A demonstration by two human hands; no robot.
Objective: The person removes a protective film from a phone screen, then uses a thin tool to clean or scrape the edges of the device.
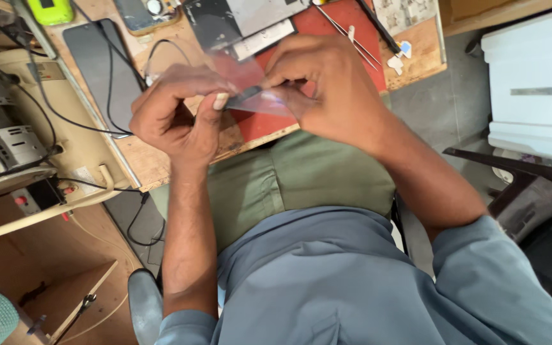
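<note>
Both hands meet just above the near edge of the bench. The left hand (180, 115) is curled, its thumb and forefinger pinched on one end of a clear plastic sleeve (257, 96) with a thin dark strip showing inside it. The right hand (327, 86) closes over the other end, fingertips pressed onto the same sleeve, so the sleeve hangs between the two hands over the near edge of a red mat (346, 25).

Behind the hands, on the red mat, lies a pair of slim metal tweezers (349, 38), and past that a grey flat panel (237, 19) toward the far edge. At the bench's left side a dark slab with a black cable (107, 70) across it rests on the wood. A yellow-green case (49, 9) sits at the far left corner. Below the bench edge are the person's green trousers and grey shirt.
</note>
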